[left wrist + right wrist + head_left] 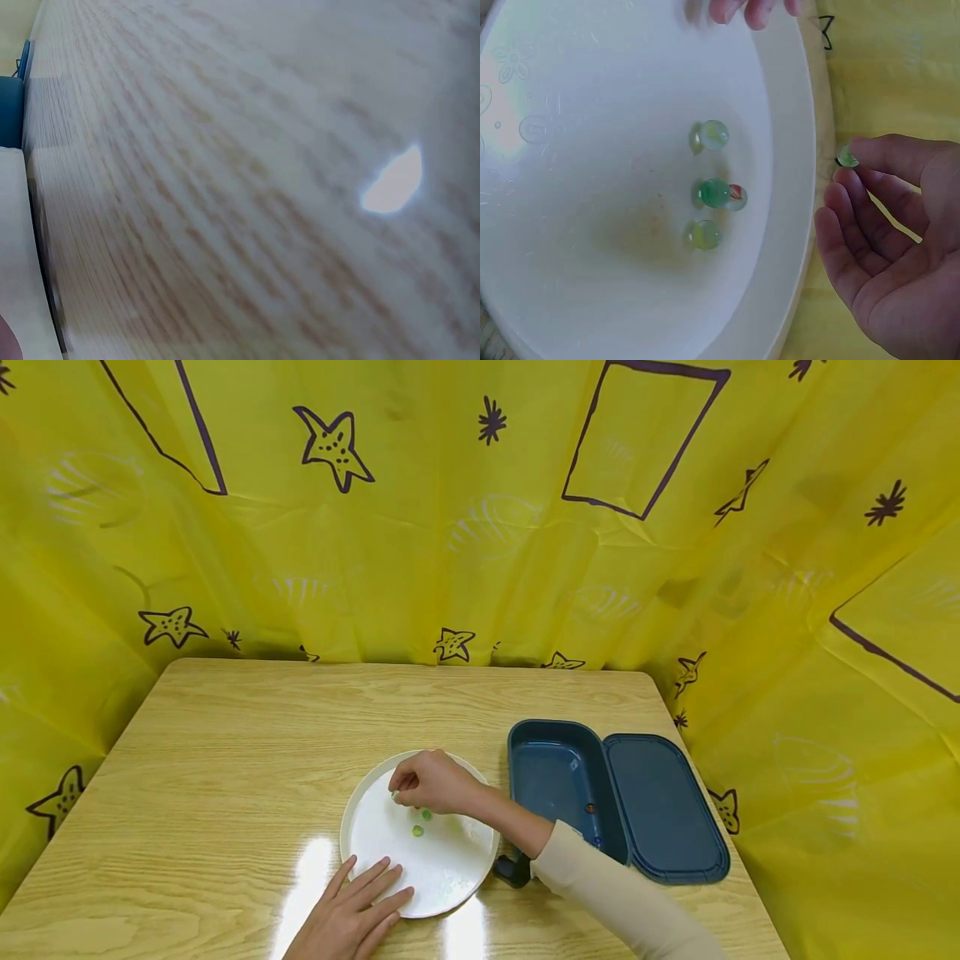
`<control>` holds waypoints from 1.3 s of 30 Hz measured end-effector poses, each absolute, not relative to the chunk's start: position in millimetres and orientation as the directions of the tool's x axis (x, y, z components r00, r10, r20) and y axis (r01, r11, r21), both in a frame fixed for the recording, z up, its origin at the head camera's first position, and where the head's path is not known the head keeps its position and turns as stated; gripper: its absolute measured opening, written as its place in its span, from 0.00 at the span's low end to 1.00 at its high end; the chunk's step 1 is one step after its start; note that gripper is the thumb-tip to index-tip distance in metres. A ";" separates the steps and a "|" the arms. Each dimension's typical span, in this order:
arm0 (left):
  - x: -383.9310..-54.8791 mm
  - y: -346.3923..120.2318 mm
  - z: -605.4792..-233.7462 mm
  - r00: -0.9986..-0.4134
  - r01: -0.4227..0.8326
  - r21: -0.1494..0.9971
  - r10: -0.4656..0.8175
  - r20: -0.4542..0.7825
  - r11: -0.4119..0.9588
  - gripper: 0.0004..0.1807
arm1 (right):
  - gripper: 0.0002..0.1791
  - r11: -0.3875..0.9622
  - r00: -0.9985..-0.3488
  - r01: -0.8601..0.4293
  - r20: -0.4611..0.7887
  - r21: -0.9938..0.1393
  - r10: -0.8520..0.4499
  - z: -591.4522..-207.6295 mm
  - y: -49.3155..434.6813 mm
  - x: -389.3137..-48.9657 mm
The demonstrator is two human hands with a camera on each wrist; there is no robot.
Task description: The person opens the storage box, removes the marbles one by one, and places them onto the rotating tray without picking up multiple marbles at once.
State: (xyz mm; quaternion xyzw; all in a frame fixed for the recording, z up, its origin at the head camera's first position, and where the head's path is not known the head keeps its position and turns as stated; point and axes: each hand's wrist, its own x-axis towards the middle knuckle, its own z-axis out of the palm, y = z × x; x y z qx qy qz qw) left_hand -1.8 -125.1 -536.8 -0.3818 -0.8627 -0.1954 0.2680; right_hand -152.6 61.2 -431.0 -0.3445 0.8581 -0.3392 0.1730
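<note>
My right hand [435, 781] is over the far part of a round white plate [450, 872], pinching a clear green glass marble [847, 156] between thumb and fingertip. On the plate in the right wrist view lie a green marble [715, 193], a red-swirled marble [737, 197] partly behind it, a pale clear marble [714, 135] and a yellowish marble [705, 235]. With fingers spread, my left hand [348, 914] rests on the plate's near left rim. Its fingertips also show at the top of the right wrist view.
Right of the plate stands a dark blue box [551, 768] with a brownish marble [590, 808] and a blue marble [597, 842] inside. Its lid [667, 810] lies folded out to the right. A yellow curtain [405, 552] hangs behind the wooden table [247, 760].
</note>
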 end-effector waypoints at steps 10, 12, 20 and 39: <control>-1.6 -125.9 -536.2 -0.567 0.765 0.138 0.558 0.605 0.628 0.26 | 0.03 0.614 -0.704 -0.475 -0.146 -0.631 -0.695 -440.4 55.0 -156.1; -1.5 -126.0 -535.8 -0.568 0.764 0.135 0.560 0.604 0.630 0.27 | 0.03 0.627 -0.706 -0.476 -0.157 -0.617 -0.690 -440.7 55.1 -156.0; -1.5 -125.9 -534.4 -0.568 0.764 0.132 0.561 0.602 0.632 0.27 | 0.08 0.654 -0.724 -0.469 -0.167 -0.593 -0.670 -445.2 54.3 -156.1; -1.4 -126.4 -535.4 -0.569 0.765 0.132 0.566 0.596 0.631 0.26 | 0.11 0.699 -0.734 -0.452 -0.214 -0.553 -0.644 -457.1 50.1 -157.8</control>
